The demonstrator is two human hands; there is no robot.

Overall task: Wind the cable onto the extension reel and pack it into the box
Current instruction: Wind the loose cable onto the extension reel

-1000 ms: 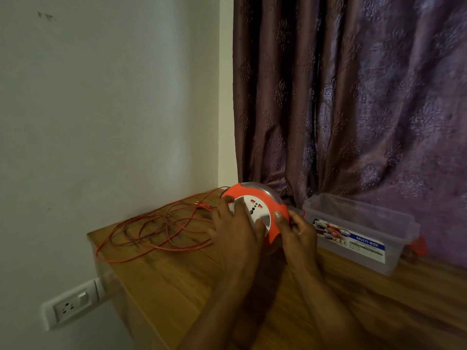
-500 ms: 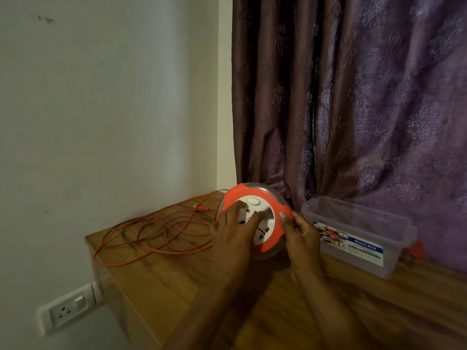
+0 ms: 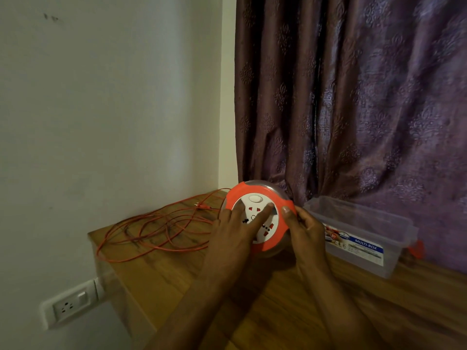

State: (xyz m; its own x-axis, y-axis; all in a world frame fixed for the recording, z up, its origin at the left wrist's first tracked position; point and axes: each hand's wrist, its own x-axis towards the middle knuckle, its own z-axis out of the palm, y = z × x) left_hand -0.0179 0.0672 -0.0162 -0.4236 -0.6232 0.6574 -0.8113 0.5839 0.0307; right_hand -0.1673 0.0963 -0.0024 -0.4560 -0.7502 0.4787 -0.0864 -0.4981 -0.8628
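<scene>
At the middle of the bench (image 3: 177, 279) stands the reel (image 3: 260, 218), tilted — left hand (image 3: 235, 236) flat on its socket face, right hand (image 3: 307, 231) gripping the rim. Cable (image 3: 156, 231) lies loose at nine o'clock; box (image 3: 364, 238) at three. Turn steadily — keep the cable untangled.

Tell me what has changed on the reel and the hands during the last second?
The left hand turned on the white socket face of the reel, its fingers sweeping toward the top right. The right hand kept gripping the rim. The loose orange cable and clear box look unchanged.
</scene>
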